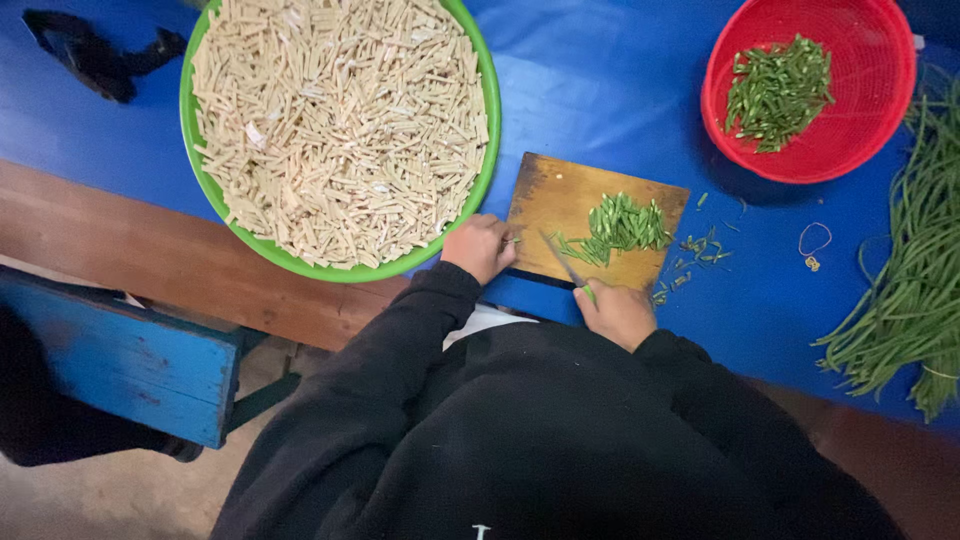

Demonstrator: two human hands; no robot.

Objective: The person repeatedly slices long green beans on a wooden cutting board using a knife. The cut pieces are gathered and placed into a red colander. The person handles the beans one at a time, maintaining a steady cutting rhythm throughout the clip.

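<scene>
Right hand (618,312): fist closed on a knife (564,262), blade over the cutting board (560,200).
Left hand (482,246): fingers curled, pinching a green stalk at the board's left edge.
Chopped greens (620,225): piled mid-board, on the blue surface (590,90).

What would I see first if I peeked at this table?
First, the big green bowl at the top left, heaped with pale cut sticks. Next, the red basket at the top right holding chopped green pieces. Between them, on a wooden cutting board, the right hand holds a knife beside a small pile of cut greens, while the left hand rests at the board's edge.
</scene>
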